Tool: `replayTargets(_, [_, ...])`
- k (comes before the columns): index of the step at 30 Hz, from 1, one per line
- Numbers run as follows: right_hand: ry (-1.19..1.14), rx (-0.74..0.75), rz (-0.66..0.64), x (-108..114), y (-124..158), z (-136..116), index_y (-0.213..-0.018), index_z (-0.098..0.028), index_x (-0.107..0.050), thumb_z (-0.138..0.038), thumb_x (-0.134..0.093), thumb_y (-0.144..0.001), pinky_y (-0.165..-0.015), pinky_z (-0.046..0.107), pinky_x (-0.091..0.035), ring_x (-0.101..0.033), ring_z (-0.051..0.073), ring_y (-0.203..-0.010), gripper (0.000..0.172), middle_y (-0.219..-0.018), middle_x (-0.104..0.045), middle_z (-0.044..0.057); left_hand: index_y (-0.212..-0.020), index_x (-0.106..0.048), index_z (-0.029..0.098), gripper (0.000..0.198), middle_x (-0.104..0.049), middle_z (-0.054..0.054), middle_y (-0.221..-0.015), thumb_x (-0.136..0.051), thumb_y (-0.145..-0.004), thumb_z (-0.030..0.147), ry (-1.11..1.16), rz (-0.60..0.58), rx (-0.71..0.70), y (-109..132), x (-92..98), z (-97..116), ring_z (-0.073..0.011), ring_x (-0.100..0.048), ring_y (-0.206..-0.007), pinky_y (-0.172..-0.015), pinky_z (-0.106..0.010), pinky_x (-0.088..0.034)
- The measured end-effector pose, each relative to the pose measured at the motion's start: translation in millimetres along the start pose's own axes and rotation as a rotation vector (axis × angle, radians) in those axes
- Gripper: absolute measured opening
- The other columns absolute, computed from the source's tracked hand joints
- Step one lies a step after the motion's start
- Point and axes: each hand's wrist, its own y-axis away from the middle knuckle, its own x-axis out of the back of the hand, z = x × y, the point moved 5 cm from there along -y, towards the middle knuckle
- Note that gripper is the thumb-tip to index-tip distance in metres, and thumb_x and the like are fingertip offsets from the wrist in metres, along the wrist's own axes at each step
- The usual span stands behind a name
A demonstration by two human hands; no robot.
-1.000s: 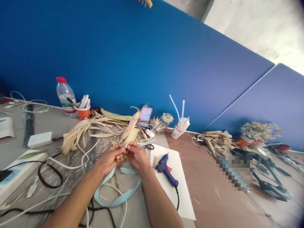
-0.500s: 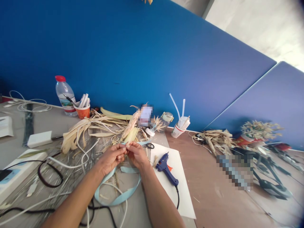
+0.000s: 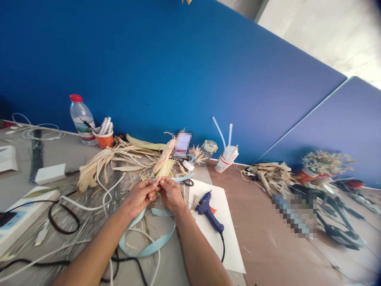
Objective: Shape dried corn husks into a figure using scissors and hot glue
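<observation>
My left hand (image 3: 139,196) and my right hand (image 3: 170,192) meet at their fingertips, both closed in a pinch. What they grip is small and mostly hidden; a pale bit shows between the tips. Just behind the fingers lies a bundle of dried corn husk (image 3: 164,168), yellowish and pink. A light blue ribbon (image 3: 157,245) loops on the table below my hands, and one end of it shows beyond my right fingers. Right of my right forearm, a blue hot glue gun (image 3: 210,212) rests on a white sheet of paper (image 3: 230,248).
Loose husk strips (image 3: 92,171) spread at the left back. A bottle (image 3: 83,123), an orange cup (image 3: 104,140), a jar (image 3: 209,147) and a paper cup with straws (image 3: 223,163) line the blue partition (image 3: 149,71). Cables and a power strip (image 3: 28,214) lie at the left.
Both hands stay pinched together in nearly the same place, with only a slight shift of the fingers. Nothing else has visibly moved on the table.
</observation>
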Motion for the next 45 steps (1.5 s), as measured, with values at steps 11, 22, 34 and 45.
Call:
replayTargets(11, [-0.134,-0.081,-0.026,2.0,0.8,1.9,-0.071,-0.015,-0.062,-0.018,-0.071,-0.064,-0.052,0.018,-0.040,-0.050,0.008,-0.052,0.012,-0.058,-0.058,-0.002,-0.068,-0.059,0.011,0.014,-0.054,0.002,-0.058,-0.072,-0.064,0.015,-0.002,-0.042,0.008,0.9,-2.7,-1.1,-0.0015,-0.040,-0.042,-0.042,-0.016,-0.033])
replayTargets(22, [-0.040,-0.060,0.012,9.2,-3.5,6.4,-0.067,-0.013,-0.063,-0.024,-0.072,-0.063,-0.053,0.019,-0.038,-0.049,0.008,-0.051,0.015,-0.056,-0.057,-0.001,-0.068,-0.058,0.011,0.018,-0.052,0.003,-0.057,-0.073,-0.064,0.020,-0.047,-0.022,0.030,-1.2,1.3,-4.3,-0.0007,-0.038,-0.041,-0.041,-0.015,-0.031])
replayTargets(34, [-0.128,-0.058,0.065,12.7,-4.7,-6.0,-0.072,-0.014,-0.063,-0.035,-0.065,-0.072,-0.052,0.019,-0.041,-0.051,0.008,-0.050,0.021,-0.058,-0.061,0.000,-0.086,-0.061,0.013,0.022,-0.051,0.005,-0.058,-0.070,-0.067,0.018,-0.111,-0.069,0.076,4.1,-7.6,-2.5,0.0019,-0.029,-0.038,-0.041,-0.013,-0.025])
replayTargets(45, [-0.105,-0.152,0.108,17.7,-3.4,-7.5,-0.059,-0.013,-0.057,-0.018,-0.060,-0.068,-0.046,0.019,-0.039,-0.048,0.008,-0.041,0.010,-0.051,-0.060,0.000,-0.083,-0.063,0.015,0.019,-0.052,0.004,-0.059,-0.070,-0.068,0.023,-0.238,-0.074,0.072,3.6,-7.1,-5.7,0.0002,-0.030,-0.039,-0.042,-0.015,-0.023])
